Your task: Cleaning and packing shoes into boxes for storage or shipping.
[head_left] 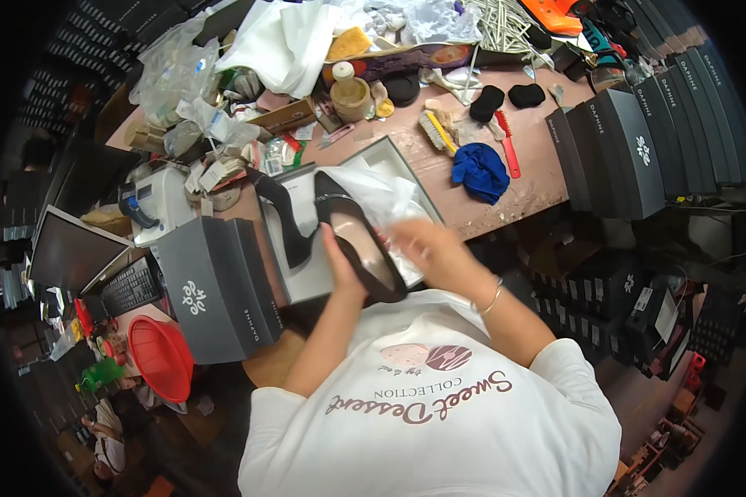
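Observation:
A black pointed pump with a beige insole [354, 240] is in my left hand [340, 267], whose thumb presses along its side. The shoe is held over an open grey shoebox [414, 170] with white tissue paper [385, 192] inside. Beside it, a second black shoe [288, 222] lies on its side at the box's left part. My right hand [427, 246] hovers just right of the held pump, over the tissue; its fingers are blurred and I cannot make out whether they grip anything.
Stacked dark shoeboxes stand at left [211, 290] and right [609, 153]. A blue cloth [480, 172], a red brush [507, 145] and a yellow brush [437, 132] lie on the pink table [526, 199]. A jar [350, 95] stands behind; a red basin [161, 358] sits at lower left.

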`<state>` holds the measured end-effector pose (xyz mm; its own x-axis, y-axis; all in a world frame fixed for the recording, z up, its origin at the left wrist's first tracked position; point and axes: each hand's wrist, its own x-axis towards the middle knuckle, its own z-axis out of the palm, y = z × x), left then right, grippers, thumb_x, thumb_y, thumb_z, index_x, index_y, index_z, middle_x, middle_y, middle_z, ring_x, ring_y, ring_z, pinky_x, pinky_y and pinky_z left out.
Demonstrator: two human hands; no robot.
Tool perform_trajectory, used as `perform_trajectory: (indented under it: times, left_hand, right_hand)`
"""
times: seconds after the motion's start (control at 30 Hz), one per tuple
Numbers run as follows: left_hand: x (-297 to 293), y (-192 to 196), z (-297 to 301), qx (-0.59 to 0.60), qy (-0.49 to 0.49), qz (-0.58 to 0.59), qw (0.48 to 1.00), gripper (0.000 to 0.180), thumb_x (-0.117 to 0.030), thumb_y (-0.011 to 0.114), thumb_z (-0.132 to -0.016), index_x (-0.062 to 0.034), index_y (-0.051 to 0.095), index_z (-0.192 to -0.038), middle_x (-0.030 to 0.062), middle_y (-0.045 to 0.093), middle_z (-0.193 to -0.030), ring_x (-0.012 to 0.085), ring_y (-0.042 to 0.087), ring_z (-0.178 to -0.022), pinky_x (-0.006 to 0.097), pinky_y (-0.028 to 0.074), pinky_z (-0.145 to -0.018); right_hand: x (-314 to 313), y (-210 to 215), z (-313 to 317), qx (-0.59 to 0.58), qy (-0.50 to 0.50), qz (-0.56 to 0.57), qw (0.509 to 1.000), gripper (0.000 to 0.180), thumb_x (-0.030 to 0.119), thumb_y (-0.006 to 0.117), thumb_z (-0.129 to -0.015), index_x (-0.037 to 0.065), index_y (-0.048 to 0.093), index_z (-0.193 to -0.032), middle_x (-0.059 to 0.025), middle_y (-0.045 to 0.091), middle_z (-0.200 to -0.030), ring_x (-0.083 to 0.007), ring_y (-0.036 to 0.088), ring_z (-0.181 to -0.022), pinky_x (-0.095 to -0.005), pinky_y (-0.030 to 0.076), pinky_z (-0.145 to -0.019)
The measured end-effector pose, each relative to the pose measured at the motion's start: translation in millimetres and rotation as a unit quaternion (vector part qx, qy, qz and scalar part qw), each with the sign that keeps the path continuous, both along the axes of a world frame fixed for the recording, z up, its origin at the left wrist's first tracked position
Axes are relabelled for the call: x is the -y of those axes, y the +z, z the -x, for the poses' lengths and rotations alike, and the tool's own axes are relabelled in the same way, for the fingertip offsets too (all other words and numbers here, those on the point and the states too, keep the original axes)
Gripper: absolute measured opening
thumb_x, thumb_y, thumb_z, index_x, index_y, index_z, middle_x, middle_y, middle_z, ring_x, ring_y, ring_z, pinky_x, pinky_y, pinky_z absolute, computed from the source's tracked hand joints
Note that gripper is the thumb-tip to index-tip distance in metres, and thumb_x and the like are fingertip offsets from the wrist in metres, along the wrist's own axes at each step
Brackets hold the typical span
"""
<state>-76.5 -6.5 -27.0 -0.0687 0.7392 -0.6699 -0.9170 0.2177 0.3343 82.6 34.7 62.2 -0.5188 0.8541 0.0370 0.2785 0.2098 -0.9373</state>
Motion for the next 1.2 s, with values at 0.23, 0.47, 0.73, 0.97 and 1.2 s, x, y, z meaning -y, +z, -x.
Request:
perform_trajectory:
  times: [0.23, 0.47, 0.73, 0.97, 1.2]
  left_hand:
    - [16, 11, 43, 0.028, -0.077, 0.04, 0.996, 0.084, -0.073, 0.04, -0.084, 0.0035, 0.051, -0.117, 0.02, 0.062, -0.098, 0.0301, 0.062, -0.084, 0.042, 0.054, -0.077]
    - [51, -8, 58, -0.309, -0.319, 0.024, 0.896, 0.066, -0.062, 0.046, -0.09, -0.0029, 0.047, -0.119, 0.0095, 0.061, -0.084, 0.0174, 0.063, -0.068, 0.029, 0.053, -0.061]
    - [97, 25, 109, 0.08, -0.148, -0.185, 0.968, 0.096, -0.08, 0.033, -0.081, 0.0046, 0.044, -0.125, 0.0275, 0.058, -0.099, 0.0323, 0.065, -0.076, 0.041, 0.056, -0.061]
    - [42, 20, 52, 0.088, -0.148, -0.145, 0.974, 0.089, -0.073, 0.034, -0.086, 0.0042, 0.043, -0.13, 0.0225, 0.054, -0.122, 0.0385, 0.063, -0.097, 0.044, 0.058, -0.073]
    - [-10, 2, 43, 0.097, -0.123, -0.14, 0.978, 0.088, -0.077, 0.035, -0.083, 0.0016, 0.052, -0.118, 0.0215, 0.062, -0.1, 0.035, 0.066, -0.087, 0.04, 0.058, -0.066]
  right_hand:
    - [-38, -116, -30, 0.291, 0.119, -0.07, 0.947, 0.039, 0.015, 0.07, -0.075, 0.0, 0.06, -0.11, -0.0216, 0.06, -0.1, -0.0394, 0.059, -0.099, -0.0462, 0.048, -0.086]
    - [-46, -178, 13, 0.428, 0.058, -0.048, 0.901, 0.047, 0.022, 0.077, -0.07, -0.002, 0.057, -0.106, -0.023, 0.056, -0.114, -0.0375, 0.057, -0.106, -0.0431, 0.049, -0.086]
    - [-71, -171, 14, 0.405, 0.031, -0.022, 0.914, 0.029, 0.018, 0.068, -0.079, -0.004, 0.059, -0.096, -0.0252, 0.064, -0.088, -0.0413, 0.062, -0.087, -0.0483, 0.049, -0.08]
    - [-95, -107, 31, 0.145, 0.05, -0.017, 0.988, 0.021, 0.019, 0.062, -0.087, 0.001, 0.057, -0.096, -0.0137, 0.063, -0.077, -0.0275, 0.062, -0.071, -0.0381, 0.047, -0.064]
    - [-91, -82, 38, -0.2, -0.043, 0.408, 0.89, 0.018, 0.024, 0.058, -0.095, 0.008, 0.057, -0.104, 0.0052, 0.06, -0.087, -0.0043, 0.054, -0.068, -0.0201, 0.043, -0.057]
